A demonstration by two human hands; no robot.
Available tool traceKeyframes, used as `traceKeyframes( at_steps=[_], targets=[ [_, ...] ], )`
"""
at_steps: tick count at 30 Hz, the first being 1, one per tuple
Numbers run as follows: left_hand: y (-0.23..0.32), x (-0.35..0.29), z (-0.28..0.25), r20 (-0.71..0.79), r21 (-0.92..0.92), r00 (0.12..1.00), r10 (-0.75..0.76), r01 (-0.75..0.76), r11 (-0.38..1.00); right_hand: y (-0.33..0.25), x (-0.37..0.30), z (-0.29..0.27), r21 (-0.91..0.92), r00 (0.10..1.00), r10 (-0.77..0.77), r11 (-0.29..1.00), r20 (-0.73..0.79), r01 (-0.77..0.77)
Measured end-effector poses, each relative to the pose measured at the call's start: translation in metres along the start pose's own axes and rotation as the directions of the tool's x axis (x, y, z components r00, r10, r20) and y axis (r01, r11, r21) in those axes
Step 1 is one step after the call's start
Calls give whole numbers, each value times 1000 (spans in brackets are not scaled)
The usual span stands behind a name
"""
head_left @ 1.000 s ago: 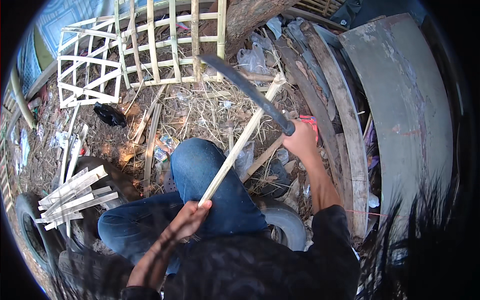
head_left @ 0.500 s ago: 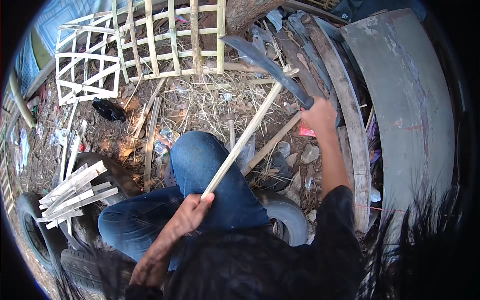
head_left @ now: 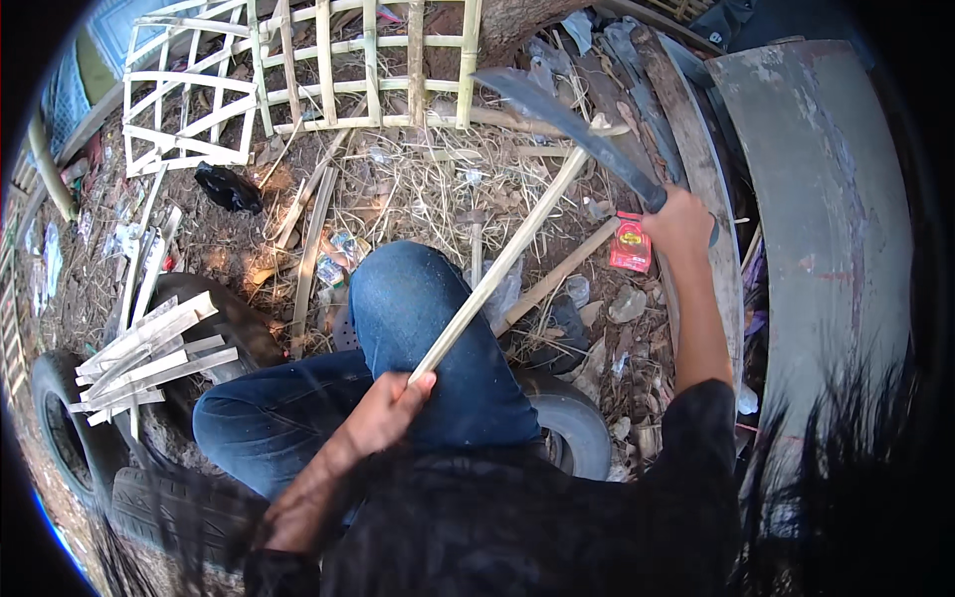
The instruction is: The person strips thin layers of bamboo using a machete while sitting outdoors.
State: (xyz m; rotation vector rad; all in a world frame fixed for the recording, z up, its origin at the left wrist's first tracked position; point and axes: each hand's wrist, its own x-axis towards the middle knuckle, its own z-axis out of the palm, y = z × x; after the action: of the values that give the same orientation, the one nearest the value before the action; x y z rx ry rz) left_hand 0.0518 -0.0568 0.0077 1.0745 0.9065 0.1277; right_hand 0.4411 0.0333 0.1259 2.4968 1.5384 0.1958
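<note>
My left hand (head_left: 391,408) is closed around the near end of a long pale bamboo strip (head_left: 497,269). The strip slants up and away to the right, passing over my raised knee. In my right hand (head_left: 681,234) is the handle of a machete (head_left: 562,119) with a dark, broad blade pointing far left. The blade crosses the strip close to its far end, where a pale frayed bit shows; whether the edge touches the wood I cannot tell. A bundle of cut bamboo pieces (head_left: 149,358) lies to the left of my legs.
Bamboo lattice panels (head_left: 368,60) stand at the back beside a tree trunk (head_left: 507,15). Weathered boards (head_left: 696,149) and a grey panel (head_left: 811,199) line the right. Tyres (head_left: 572,423) lie around me. A red packet (head_left: 630,244) and wood shavings litter the ground.
The view has shifted a little. My right hand and the machete have moved slightly right, showing more of the red packet. My left hand still grips the bamboo strip.
</note>
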Motion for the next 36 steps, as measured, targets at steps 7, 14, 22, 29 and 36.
traceKeyframes(
  at_steps=[7, 14, 22, 29, 36],
  targets=[
    [15, 0, -16, 239, -198, 948, -212, 261, 945, -26, -39, 19, 95, 964, -259, 960, -59, 264],
    [15, -11, -36, 377, -311, 909, -176, 303, 901, -72, -65, 37, 368, 939, -340, 881, 56, 297],
    [10, -13, -49, 347, -260, 937, -29, 125, 957, -121, -108, 36, 614, 817, -570, 615, -87, 494],
    [-2, -1, -56, 511, -609, 848, -140, 472, 638, -127, -122, 31, 594, 771, -628, 581, -107, 556],
    [5, -4, -41, 286, -328, 957, -53, 150, 933, -85, -108, 22, 363, 782, -614, 708, -106, 605]
  ],
)
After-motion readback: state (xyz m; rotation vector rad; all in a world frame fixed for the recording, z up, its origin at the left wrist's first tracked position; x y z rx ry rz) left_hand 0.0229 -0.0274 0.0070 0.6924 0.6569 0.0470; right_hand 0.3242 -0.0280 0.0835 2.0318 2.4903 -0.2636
